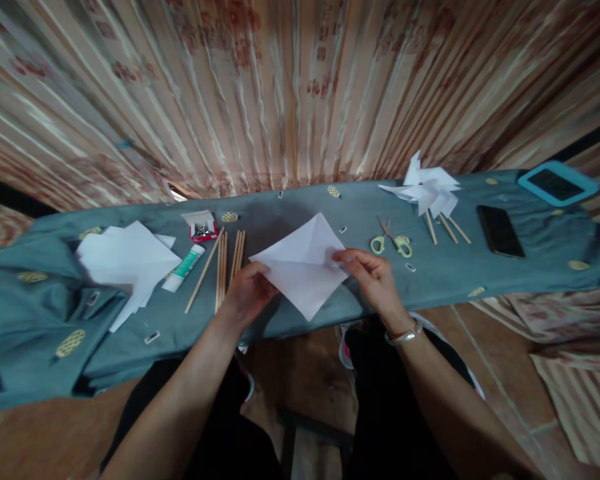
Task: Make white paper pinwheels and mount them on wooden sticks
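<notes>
Both hands pinch a creased white paper square (304,267): left hand (247,293) fingers grip its left corner, right hand (373,277) fingers its right. Finished pinwheels (425,190) lie beyond; wooden sticks (225,263) wait unused.

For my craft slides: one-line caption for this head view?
Both hands, left hand and right hand, hold a creased white paper square above a blue-clothed table.

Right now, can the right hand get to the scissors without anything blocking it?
Probably yes. The scissors lie on the cloth just beyond the right hand, nothing between them. But the hand holds the paper and must release it first.
</notes>
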Motion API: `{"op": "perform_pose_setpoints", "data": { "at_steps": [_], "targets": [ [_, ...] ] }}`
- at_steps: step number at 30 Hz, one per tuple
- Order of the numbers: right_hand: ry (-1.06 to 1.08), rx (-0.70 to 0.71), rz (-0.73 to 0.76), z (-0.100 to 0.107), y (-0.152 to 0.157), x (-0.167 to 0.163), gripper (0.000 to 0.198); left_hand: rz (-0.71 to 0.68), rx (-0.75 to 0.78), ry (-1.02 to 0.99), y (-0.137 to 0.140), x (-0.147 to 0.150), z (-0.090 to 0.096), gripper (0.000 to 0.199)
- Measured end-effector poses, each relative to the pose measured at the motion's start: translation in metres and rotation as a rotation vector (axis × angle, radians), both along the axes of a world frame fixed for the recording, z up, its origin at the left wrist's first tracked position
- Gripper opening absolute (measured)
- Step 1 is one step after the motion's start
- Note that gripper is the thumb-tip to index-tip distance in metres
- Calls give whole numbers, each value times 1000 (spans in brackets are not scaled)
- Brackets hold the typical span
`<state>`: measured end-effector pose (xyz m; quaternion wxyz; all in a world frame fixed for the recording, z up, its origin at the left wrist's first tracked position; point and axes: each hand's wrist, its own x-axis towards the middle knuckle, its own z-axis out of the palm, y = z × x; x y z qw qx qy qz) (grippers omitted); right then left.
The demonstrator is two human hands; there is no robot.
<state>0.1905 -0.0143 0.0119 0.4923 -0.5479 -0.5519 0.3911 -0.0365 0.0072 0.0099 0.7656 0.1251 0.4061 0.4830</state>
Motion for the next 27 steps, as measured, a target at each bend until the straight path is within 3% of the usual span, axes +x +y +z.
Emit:
{"op": "perform_pose_setpoints", "data": {
  "at_steps": [8, 12, 14, 16, 20, 23, 27],
  "targets": [
    [64, 21, -114, -4, 9, 8, 31, 0, 84, 142, 0, 17, 4, 11],
    [17, 166, -307, -12, 26, 36, 23, 80, 108, 182, 4, 19, 2, 7],
    [-110, 195, -438, -14, 35, 60, 22, 148, 120, 188, 8, 19, 3, 7],
    [-311, 104, -542, -14, 39, 85, 28, 205, 119, 195, 11, 17, 5, 9],
    [-761, -148, -547, -10, 37, 112, 33, 239, 133, 215, 15, 14, 8, 9],
    [-877, -221, -528, -8, 37, 109, 30, 234, 181, 241, 17, 13, 7, 10],
    [-1040, -334, -486, -9, 43, 94, 41, 208, 251, 261, 18, 13, 1, 14]
  ]
}}
